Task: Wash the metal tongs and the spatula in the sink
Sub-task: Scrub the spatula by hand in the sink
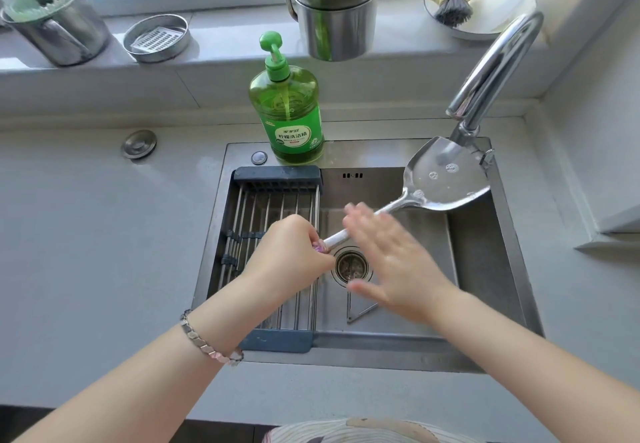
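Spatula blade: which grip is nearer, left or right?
Right. The right grip is open over the mid-handle, closer to the spatula blade; the left grip holds the handle's end, farthest from it.

metal spatula (446, 179): broad blade wet, few soap bubbles, face up at back right of sink (485, 252); handle slants down-left.

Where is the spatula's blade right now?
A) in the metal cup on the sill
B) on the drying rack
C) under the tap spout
C: the left hand holds the spatula by its handle, with the wet blade right below the tap spout.
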### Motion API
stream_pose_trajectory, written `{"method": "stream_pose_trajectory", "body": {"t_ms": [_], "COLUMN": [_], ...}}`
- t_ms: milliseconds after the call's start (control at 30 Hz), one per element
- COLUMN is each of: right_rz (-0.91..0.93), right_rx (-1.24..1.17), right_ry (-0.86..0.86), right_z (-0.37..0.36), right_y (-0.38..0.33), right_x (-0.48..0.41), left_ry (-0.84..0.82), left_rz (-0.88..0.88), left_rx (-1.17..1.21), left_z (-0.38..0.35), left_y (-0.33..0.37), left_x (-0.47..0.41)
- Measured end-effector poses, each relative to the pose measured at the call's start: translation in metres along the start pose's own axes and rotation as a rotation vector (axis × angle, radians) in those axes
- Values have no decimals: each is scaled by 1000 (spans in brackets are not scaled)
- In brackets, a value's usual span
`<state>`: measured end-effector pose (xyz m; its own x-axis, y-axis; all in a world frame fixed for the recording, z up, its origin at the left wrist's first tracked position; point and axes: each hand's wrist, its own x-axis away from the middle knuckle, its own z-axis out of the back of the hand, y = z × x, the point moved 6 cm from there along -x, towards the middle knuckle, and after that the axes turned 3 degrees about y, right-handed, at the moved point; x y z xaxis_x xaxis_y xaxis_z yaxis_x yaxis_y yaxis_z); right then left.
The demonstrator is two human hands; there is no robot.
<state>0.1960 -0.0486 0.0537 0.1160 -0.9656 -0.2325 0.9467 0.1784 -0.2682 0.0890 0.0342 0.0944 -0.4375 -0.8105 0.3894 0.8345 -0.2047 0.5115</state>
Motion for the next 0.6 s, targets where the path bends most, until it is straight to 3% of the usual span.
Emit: {"method": "stream_pose_trajectory", "body": {"t_ms": [100, 200, 300, 400, 600], "right_rz": [-207, -132, -248, -363, -170], "right_rx": [-16, -56, -263, -211, -256], "right_ry": [44, 39, -216, -466, -476], "right_z": [10, 9, 0, -11, -7], "right_y": [49, 58, 53, 50, 49], "right_x": [-4, -8, -10, -8, 3], "left_ry": [2, -11, -28, -44, -119], "left_rz": [-5, -47, -121, -157, -126], "left_rx": [-52, -185, -314, -374, -344], "left_z": [-1, -4, -9, -15, -21], "left_y": [-5, -6, 1, 2, -13], "left_x": [1, 4, 8, 8, 5]}}
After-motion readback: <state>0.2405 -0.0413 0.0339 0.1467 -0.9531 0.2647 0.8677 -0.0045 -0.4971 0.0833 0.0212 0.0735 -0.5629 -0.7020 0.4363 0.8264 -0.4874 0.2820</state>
